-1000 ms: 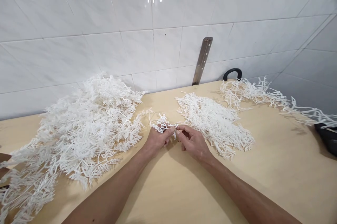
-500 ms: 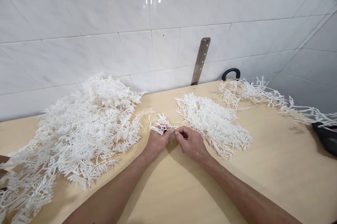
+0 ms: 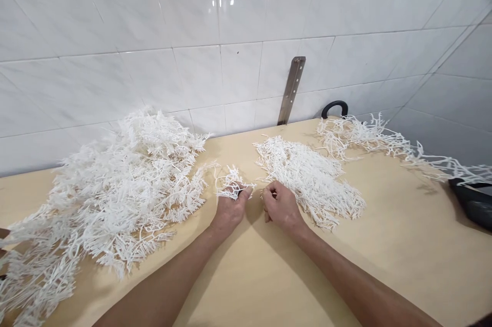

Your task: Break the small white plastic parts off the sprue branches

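My left hand [image 3: 230, 209] is closed on a white branching plastic sprig [image 3: 232, 183], whose thin twigs stick out above the thumb and fingers. To its right, a small gap away, my right hand [image 3: 281, 205] is curled with thumb and fingertips pinched together; whatever lies between them is too small to make out. A big heap of white branching sprigs [image 3: 130, 188] spreads beside my left hand. Just past my right hand lies a flatter pile of short white pieces [image 3: 307, 173].
Stripped-looking white stems [image 3: 369, 137] stretch along the back right of the wooden table [image 3: 246, 286], over a black container [image 3: 471, 204]. Behind them shows a black curved handle [image 3: 335, 106]. A metal strip [image 3: 292, 90] leans against the tiled wall [image 3: 192, 76].
My hands were touching at the sprig; now they are apart, the right one moved slightly to the right. My left hand still holds the sprig.
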The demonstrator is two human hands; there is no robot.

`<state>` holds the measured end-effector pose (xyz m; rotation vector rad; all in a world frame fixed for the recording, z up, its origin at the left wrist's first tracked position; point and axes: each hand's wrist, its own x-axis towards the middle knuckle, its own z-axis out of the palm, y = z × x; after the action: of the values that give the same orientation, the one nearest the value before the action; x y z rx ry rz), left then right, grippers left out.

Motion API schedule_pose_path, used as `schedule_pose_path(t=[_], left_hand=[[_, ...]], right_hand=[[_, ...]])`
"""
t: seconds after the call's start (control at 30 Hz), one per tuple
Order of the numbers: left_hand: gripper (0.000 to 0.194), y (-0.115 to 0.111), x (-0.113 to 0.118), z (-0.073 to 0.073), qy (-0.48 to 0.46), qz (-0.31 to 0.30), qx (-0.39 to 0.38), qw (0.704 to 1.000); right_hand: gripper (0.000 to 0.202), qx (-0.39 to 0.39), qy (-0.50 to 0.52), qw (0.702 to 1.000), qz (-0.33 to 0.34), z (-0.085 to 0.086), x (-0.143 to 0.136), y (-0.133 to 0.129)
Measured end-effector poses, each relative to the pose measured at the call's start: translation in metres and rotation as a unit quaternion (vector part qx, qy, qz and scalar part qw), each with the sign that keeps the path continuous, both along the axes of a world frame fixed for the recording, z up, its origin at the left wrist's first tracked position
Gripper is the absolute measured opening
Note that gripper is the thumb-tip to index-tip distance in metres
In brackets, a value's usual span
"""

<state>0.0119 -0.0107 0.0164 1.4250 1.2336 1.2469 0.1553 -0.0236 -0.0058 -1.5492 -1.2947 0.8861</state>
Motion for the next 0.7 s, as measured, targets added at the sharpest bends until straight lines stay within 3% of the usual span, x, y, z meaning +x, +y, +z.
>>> schedule_pose_path(t=[0.17,0.37,0.43,0.57,0.7], left_hand=[[0.038,0.002,-0.003,0.005,-0.071,-0.057,-0.091,0.992],[0.043,0.001,-0.004,0.011,-0.114,-0.077,-0.116,0.984],[0.041,0.001,-0.004,0.013,-0.107,-0.079,-0.117,0.984],[0.041,0.000,-0.004,0.013,-0.050,-0.071,-0.097,0.992],[0.040,0.001,-0.003,0.008,-0.028,-0.067,-0.083,0.994]], right_hand=[[0.030,0.027,0.150,0.988,-0.020,-0.002,0.010,0.003],[0.037,0.026,0.302,0.952,-0.035,-0.003,0.020,0.005],[0.035,0.031,0.277,0.961,0.000,0.000,0.016,0.001],[0.032,0.052,0.115,0.986,0.106,0.004,0.004,-0.006],[0.034,0.040,0.066,0.991,0.111,0.005,0.000,-0.006]])
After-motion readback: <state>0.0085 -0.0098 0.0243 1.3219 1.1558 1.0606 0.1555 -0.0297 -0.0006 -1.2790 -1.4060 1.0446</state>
